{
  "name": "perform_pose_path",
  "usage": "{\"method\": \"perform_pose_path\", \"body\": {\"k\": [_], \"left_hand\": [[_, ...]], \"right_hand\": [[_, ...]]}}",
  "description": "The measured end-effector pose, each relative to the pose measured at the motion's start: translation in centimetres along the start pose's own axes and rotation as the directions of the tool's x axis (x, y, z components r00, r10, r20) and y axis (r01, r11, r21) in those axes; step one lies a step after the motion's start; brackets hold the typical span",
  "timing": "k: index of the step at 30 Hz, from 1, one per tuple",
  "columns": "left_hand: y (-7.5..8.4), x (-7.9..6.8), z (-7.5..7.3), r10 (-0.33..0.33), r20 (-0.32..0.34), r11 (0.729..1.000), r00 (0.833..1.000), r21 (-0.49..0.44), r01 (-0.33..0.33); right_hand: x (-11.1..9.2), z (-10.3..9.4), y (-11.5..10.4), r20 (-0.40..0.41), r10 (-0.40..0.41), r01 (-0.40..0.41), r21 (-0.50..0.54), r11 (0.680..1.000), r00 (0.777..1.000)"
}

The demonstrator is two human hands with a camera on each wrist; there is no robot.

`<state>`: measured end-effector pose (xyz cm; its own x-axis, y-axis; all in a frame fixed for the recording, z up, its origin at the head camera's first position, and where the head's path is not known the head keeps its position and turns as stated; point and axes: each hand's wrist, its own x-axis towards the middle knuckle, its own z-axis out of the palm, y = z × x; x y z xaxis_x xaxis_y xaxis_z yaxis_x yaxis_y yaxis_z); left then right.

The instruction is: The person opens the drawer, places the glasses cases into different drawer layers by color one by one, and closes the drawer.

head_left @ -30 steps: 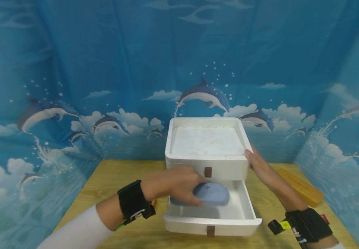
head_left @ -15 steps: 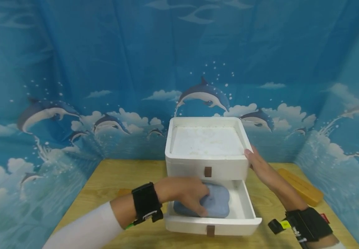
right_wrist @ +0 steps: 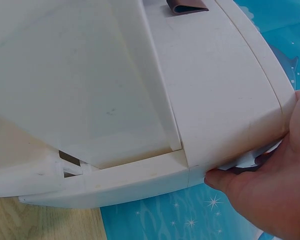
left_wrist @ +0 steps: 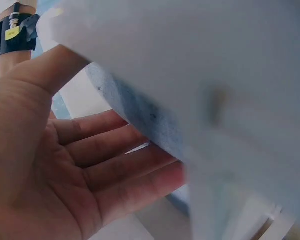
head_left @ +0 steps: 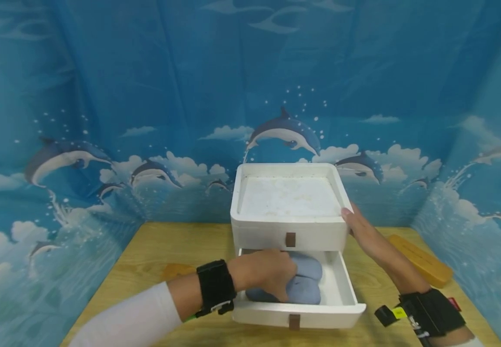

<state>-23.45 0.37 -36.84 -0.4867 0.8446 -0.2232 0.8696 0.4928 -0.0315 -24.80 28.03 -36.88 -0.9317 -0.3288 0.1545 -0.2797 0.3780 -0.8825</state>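
A white two-drawer box point(head_left: 289, 234) stands on the table, its lower drawer point(head_left: 298, 317) pulled out. Inside that drawer lies a blue-grey sponge point(head_left: 305, 289) with two rounded lobes. My left hand point(head_left: 267, 272) is in the drawer and covers the sponge's left part. In the left wrist view, its fairly straight fingers point(left_wrist: 125, 160) touch the underside of the pitted sponge point(left_wrist: 152, 117); the drawer wall hides the thumb tip. My right hand point(head_left: 363, 233) holds the box's right side, thumb over the front corner of the rim; most of its fingers are hidden behind the side.
An orange-yellow block point(head_left: 421, 260) lies on the wooden table point(head_left: 181, 241) to the right of the box. Another orange piece point(head_left: 176, 270) lies left, partly behind my left arm. A blue dolphin-print curtain point(head_left: 189, 96) encloses the back and sides.
My left hand has moved down and slightly right with the sponge, which has gone from tilted to lower in the drawer, its two lobes now showing. My right hand stays on the box.
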Motion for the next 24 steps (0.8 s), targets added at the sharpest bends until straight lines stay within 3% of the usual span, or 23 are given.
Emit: {"method": "perform_pose_path", "body": {"k": [6,17,21,24], "left_hand": [[0.04,-0.16,0.03,0.014,-0.002,1.000,1.000,0.026,-0.014],[0.55,0.07,-0.65,-0.058,0.106,0.998,0.993,0.021,0.056],[0.51,0.03,-0.44,-0.057,0.099,0.998,0.993,0.016,0.055],[0.40,-0.19,-0.60,-0.039,0.059,0.999,0.998,0.016,0.038]], "right_hand": [[0.10,0.08,0.17,0.002,-0.027,0.027,-0.005,1.000,1.000],[0.00,0.21,0.24,0.001,-0.042,0.042,-0.007,0.999,0.999],[0.00,0.19,0.25,-0.002,-0.035,0.035,-0.008,0.999,0.999],[0.06,0.17,0.26,-0.006,-0.032,0.032,-0.009,0.999,0.999]]}}
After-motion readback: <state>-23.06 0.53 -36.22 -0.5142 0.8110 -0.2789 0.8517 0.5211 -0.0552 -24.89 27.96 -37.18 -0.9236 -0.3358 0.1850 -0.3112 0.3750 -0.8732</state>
